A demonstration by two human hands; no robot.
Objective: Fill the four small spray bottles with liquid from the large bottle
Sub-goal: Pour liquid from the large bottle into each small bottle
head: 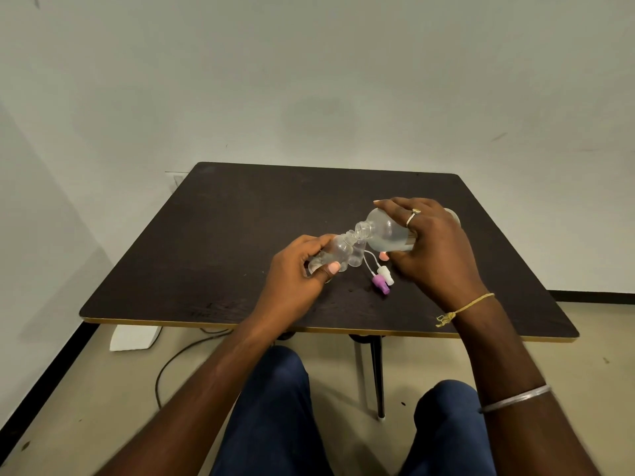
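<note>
Gripping a large clear plastic bottle [385, 235] in the right hand [433, 249], tilted, mouth at the open neck of a small clear plastic bottle [335, 252] held in the left hand [295, 273]. Lying close by on the dark table [240, 218]: a purple spray cap [379, 282], a white spray cap [385, 272].

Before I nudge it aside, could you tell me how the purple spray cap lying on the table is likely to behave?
The purple spray cap looks small and plastic, so probably light. It lies on its side on the table, and its rounded body may roll. Its thin white tube curves, so it likely flexes rather than pushes.
</note>
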